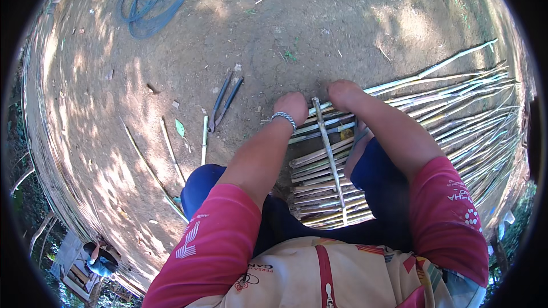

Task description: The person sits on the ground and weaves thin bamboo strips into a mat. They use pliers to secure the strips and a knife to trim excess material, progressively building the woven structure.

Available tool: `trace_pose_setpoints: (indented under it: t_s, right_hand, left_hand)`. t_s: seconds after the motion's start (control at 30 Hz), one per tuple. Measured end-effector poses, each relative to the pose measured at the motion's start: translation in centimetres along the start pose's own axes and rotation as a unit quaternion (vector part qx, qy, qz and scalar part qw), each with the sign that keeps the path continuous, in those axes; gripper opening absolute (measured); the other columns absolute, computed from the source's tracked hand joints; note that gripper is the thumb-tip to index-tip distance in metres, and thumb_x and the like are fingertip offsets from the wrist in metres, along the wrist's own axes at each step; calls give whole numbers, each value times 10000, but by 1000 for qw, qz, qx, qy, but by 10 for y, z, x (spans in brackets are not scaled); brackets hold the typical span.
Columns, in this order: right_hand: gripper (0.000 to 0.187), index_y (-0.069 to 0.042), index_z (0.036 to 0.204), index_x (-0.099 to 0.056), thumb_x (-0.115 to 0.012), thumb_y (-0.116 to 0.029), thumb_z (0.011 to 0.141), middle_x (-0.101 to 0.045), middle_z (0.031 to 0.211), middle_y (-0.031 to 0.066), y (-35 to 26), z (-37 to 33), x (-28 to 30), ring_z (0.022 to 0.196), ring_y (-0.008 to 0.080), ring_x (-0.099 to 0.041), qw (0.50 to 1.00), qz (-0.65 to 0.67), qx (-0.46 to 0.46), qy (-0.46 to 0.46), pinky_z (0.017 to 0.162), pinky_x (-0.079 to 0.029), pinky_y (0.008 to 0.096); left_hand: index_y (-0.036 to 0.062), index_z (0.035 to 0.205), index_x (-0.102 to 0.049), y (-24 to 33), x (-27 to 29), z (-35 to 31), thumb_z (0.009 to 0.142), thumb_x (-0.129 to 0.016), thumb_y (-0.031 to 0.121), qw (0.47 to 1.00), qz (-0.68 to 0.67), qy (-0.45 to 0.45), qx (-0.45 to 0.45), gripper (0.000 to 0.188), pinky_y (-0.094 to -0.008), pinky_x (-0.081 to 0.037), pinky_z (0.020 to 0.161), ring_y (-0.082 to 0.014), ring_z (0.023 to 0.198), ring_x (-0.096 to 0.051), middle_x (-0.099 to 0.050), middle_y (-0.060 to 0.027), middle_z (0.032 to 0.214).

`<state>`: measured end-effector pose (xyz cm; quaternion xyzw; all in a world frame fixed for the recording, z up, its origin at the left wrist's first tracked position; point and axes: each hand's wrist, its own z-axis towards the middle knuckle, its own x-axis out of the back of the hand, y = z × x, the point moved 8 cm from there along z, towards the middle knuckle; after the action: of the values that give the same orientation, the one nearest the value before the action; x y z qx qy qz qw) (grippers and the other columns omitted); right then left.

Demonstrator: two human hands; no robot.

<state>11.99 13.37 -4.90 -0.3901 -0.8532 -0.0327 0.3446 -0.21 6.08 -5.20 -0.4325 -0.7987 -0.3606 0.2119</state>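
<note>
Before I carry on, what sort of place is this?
Probably an outdoor yard serving as a makeshift work area: bare, sun-dappled earth, long sticks laid out in rows, and pliers lying on the ground.

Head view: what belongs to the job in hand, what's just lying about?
Likely in the job:
- row of thin poles, hands at its far edge
- crosswise stick over the poles
- pincers and wire coil, probably; neither in use

Apparently just lying about:
- green leaf
- loose sticks at left, possibly spares
</note>
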Motion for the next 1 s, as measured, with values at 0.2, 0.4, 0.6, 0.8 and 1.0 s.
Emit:
trace_pose_setpoints:
  t_s: [0.2,0.4,0.6,0.8,1.0]
  right_hand:
    - [246,3,999,-732,-630,-134,821,-707,1099,236,-5,-19,-3,1063,376,-682,996,74,-58,9,912,-551,449]
    - [233,2,825,-726,-601,-194,804,-705,918,238,-10,-1,-25,899,401,-691,998,14,34,50,826,-555,470]
    - [236,-16,825,-736,-601,-209,807,-702,906,231,-20,-11,-21,897,399,-682,994,93,3,49,830,-546,468]
    - [267,-7,938,-764,-605,-203,850,-722,1010,224,-27,-40,2,1018,372,-695,996,64,-66,-11,899,-553,439]
    - [263,-5,1022,-751,-633,-173,858,-719,1096,207,-52,-51,28,1059,347,-695,996,13,-82,-34,911,-555,434]
  left_hand:
    - [42,895,-751,13,4,-27,869,-609,231,992,-76,90,42,238,-508,-555,822,-421,894,-696,-715,-236,930]
    - [88,860,-754,17,-11,-37,883,-637,270,967,-141,209,23,217,-518,-547,758,-416,808,-687,-707,-211,852]
    - [92,841,-753,21,-15,-43,871,-660,255,956,-175,230,44,189,-515,-547,753,-413,802,-687,-708,-198,847]
    - [105,873,-764,21,-23,-48,874,-659,245,935,-242,251,62,175,-509,-546,762,-411,823,-690,-708,-202,857]
    - [101,904,-769,14,-21,-47,865,-665,257,931,-269,232,87,192,-507,-543,767,-409,853,-691,-709,-211,885]
